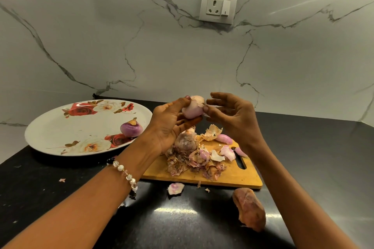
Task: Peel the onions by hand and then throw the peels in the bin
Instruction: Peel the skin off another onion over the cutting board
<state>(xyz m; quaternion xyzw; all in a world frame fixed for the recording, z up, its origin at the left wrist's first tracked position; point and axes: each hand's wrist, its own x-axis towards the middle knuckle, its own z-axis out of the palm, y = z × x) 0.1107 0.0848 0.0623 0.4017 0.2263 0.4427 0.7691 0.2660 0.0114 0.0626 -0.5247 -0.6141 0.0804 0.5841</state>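
Observation:
My left hand holds a pale pink, partly peeled onion above the wooden cutting board. My right hand touches the onion's right side with thumb and fingertips, pinching a bit of papery skin there. A heap of dry onion peels lies on the board, with an unpeeled onion among them. A peeled purple onion rests on the flowered plate at the left. No bin is in view.
A brown peel lies on the black counter near the front right. A pink peel scrap sits just in front of the board. The marble wall with a socket stands behind.

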